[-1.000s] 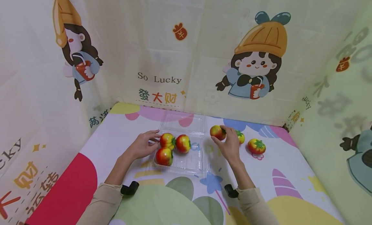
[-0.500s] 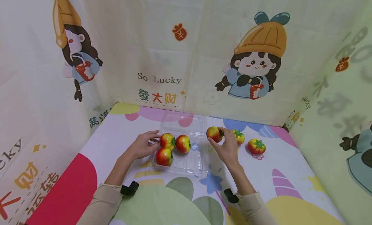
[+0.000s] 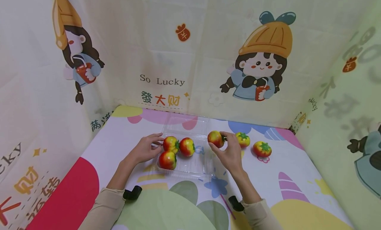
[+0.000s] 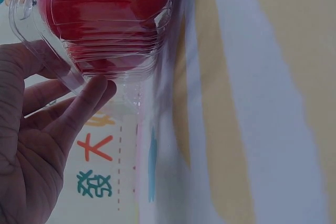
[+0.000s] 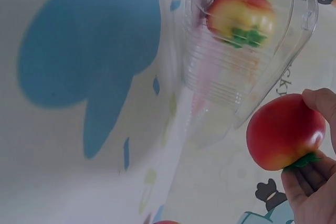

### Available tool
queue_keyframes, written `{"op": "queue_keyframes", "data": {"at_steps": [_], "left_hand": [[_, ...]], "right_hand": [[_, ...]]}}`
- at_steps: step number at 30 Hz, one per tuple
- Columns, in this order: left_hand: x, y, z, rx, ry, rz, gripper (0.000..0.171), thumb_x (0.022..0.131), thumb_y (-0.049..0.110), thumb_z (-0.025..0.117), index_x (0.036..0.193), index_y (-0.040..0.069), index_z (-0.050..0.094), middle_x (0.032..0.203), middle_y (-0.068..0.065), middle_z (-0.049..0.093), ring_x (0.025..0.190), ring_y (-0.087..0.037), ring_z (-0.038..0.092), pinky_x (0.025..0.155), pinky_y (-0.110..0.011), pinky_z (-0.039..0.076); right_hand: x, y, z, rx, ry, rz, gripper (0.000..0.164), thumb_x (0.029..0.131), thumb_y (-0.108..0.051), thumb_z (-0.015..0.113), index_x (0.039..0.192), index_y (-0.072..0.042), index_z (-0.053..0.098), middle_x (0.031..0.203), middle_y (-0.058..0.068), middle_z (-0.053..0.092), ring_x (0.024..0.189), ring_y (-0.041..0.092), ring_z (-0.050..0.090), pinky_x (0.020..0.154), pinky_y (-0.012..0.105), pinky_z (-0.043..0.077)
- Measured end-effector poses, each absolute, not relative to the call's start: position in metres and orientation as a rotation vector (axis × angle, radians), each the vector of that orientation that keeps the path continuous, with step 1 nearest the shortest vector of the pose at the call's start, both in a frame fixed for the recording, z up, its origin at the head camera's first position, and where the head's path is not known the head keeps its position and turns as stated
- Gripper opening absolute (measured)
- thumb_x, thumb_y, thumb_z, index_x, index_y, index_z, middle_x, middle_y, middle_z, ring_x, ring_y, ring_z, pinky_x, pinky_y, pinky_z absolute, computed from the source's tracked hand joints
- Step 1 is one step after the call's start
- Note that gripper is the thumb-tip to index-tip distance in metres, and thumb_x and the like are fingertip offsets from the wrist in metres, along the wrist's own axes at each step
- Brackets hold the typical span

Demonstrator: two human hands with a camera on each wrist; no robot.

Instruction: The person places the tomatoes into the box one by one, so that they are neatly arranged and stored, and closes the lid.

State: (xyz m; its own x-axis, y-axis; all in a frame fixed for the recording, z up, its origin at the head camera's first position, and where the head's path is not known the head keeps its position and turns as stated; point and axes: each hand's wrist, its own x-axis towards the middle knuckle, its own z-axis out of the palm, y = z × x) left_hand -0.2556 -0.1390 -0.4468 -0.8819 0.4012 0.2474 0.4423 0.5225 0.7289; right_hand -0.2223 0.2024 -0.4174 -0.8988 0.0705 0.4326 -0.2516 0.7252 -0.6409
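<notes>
My right hand (image 3: 232,153) holds a red-and-yellow toy persimmon (image 3: 215,139) between thumb and fingers, just beyond the right edge of a clear plastic box (image 3: 194,173). In the right wrist view, this persimmon (image 5: 283,132) hangs with its green calyx downward in the picture. Three similar persimmons (image 3: 167,160) sit in the left part of the box, whose hinged lid (image 3: 186,126) lies back open. My left hand (image 3: 146,148) holds the box's left side; in the left wrist view its fingertips (image 4: 97,85) touch the wall, with the rim between them and the thumb.
Two more persimmons lie on the table to the right, one (image 3: 243,140) behind my right hand and one (image 3: 262,149) farther right. A colourful printed cloth (image 3: 134,124) covers the table. Printed curtains (image 3: 205,58) enclose the back and both sides.
My right hand has carried its persimmon leftward, closer to the box's right edge. My left hand has stayed at the box, and the three persimmons inside keep their places.
</notes>
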Motion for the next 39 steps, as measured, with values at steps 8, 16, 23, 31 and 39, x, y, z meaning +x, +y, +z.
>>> {"op": "queue_keyframes", "data": {"at_steps": [8, 16, 23, 31, 39], "left_hand": [[-0.256, -0.139, -0.447, -0.748, -2.705, -1.314, 0.039, 0.092, 0.004, 0.067, 0.13, -0.004, 0.066, 0.149, -0.026, 0.052, 0.106, -0.033, 0.072, 0.088, -0.042, 0.061], [-0.255, -0.139, -0.447, -0.754, -2.698, -1.319, 0.039, 0.092, 0.004, 0.067, 0.13, -0.004, 0.066, 0.149, -0.026, 0.052, 0.105, -0.033, 0.072, 0.087, -0.041, 0.062], [-0.256, -0.14, -0.447, -0.761, -2.692, -1.306, 0.038, 0.092, 0.004, 0.067, 0.129, -0.004, 0.067, 0.148, -0.027, 0.052, 0.105, -0.032, 0.072, 0.086, -0.041, 0.062], [-0.256, -0.14, -0.447, -0.757, -2.698, -1.324, 0.038, 0.092, 0.006, 0.068, 0.129, -0.004, 0.067, 0.148, -0.027, 0.052, 0.106, -0.033, 0.072, 0.087, -0.041, 0.062], [-0.257, -0.14, -0.447, -0.762, -2.695, -1.306, 0.037, 0.092, 0.006, 0.068, 0.128, -0.004, 0.068, 0.148, -0.027, 0.052, 0.105, -0.032, 0.072, 0.087, -0.042, 0.062]], "right_hand": [[-0.219, 0.198, -0.42, 0.198, -2.483, 1.009, 0.058, 0.081, -0.026, 0.087, 0.128, -0.004, 0.061, 0.125, 0.015, 0.061, 0.114, 0.032, 0.058, 0.097, 0.053, 0.056], [-0.216, 0.192, -0.42, 0.273, -2.441, 1.03, 0.056, 0.079, -0.025, 0.089, 0.124, -0.004, 0.062, 0.121, 0.014, 0.064, 0.11, 0.031, 0.061, 0.092, 0.053, 0.058], [-0.217, 0.183, -0.422, 0.349, -2.406, 1.076, 0.053, 0.079, -0.025, 0.089, 0.12, -0.005, 0.063, 0.117, 0.012, 0.064, 0.103, 0.028, 0.062, 0.09, 0.051, 0.059], [-0.21, 0.172, -0.424, 0.363, -2.423, 1.096, 0.054, 0.078, -0.028, 0.09, 0.119, -0.006, 0.063, 0.116, 0.009, 0.064, 0.099, 0.026, 0.064, 0.087, 0.051, 0.06], [-0.201, 0.165, -0.425, 0.389, -2.418, 1.116, 0.054, 0.078, -0.03, 0.09, 0.12, -0.009, 0.062, 0.115, 0.006, 0.064, 0.097, 0.023, 0.065, 0.082, 0.049, 0.061]]}}
